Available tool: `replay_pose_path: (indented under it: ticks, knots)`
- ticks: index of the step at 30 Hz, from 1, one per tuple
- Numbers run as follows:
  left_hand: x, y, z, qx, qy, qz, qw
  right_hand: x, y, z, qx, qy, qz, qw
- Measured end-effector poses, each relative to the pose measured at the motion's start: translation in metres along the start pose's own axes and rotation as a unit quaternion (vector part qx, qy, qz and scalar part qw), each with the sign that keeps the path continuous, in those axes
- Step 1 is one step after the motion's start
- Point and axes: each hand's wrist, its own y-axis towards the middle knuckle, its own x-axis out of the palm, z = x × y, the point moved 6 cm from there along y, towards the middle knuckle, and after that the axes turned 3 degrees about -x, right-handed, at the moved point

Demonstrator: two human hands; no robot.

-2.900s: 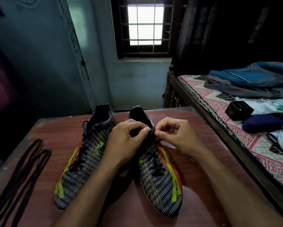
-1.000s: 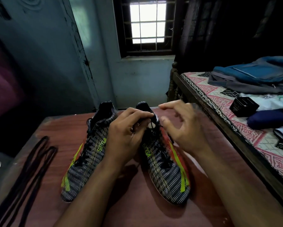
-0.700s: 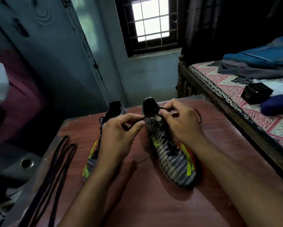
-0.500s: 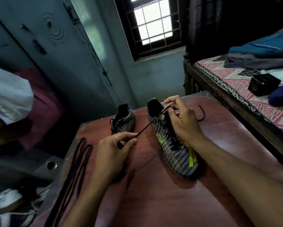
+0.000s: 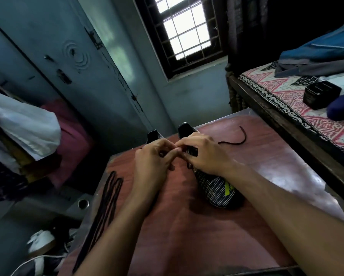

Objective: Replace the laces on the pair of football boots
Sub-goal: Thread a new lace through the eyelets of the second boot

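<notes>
Reddish-brown glossy wooden table (image 5: pixel 266 168). Carried on it: black-and-white patterned football boot with neon-yellow mark (image 5: pixel 216 188), right of centre; second dark boot (image 5: pixel 153 134) just left of it, mostly hidden; loose black lace end (image 5: pixel 240 139) near far edge; bundle of long dark laces (image 5: pixel 105 206) along left edge.

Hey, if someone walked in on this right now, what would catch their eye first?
Probably both hands, left hand and right hand, meeting over the right boot at the table's far end. Then the bright window behind, and spare laces along the table's left edge.
</notes>
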Motion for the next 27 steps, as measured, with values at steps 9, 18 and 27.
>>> replay_pose_path:
  ticks: [9, 18, 27]
  knots:
    - [0.022, 0.005, -0.017, -0.025, -0.032, 0.048, 0.998, -0.038, 0.003, 0.039, 0.151, 0.128, 0.114, 0.973]
    - [0.04, 0.004, -0.019, -0.028, -0.191, 0.143, 0.971, -0.022, 0.004, 0.026, 0.094, 0.082, 0.006, 0.992]
    - [0.073, -0.002, -0.045, 0.078, -0.113, 0.077, 0.987, -0.035, 0.0, 0.039, 0.142, 0.054, 0.106, 0.983]
